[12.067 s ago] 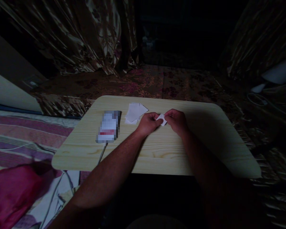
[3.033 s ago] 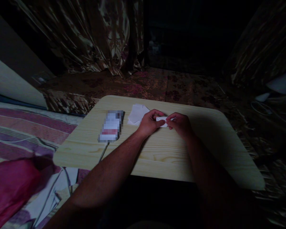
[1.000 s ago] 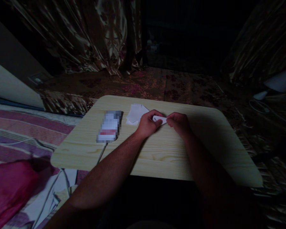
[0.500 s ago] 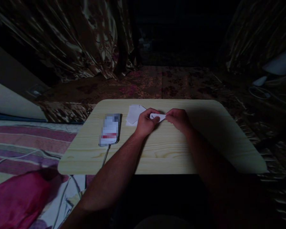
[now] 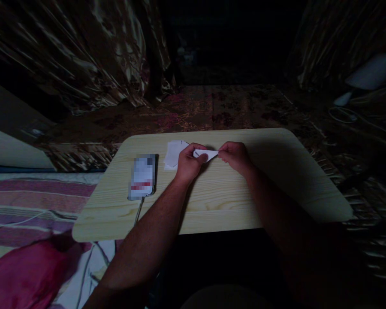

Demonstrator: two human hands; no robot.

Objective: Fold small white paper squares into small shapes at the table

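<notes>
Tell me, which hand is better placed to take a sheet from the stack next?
Left, probably. The left hand is close beside the stack, while the right hand pinches the tip of the held paper, farther away. Both hands grip that paper, so the left would have to let go first.

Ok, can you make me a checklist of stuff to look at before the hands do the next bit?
1. Left hand holds the white paper, thumb on top: ok.
2. Right hand pinches the paper's pointed end: ok.
3. Loose sheets clear of the left hand: cannot tell, they overlap in this view.
4. Phone apart from both hands: ok.
5. Cable free of the left forearm: cannot tell, the arm hides part.
6. Bright light: not ok, it looks dim.
</notes>
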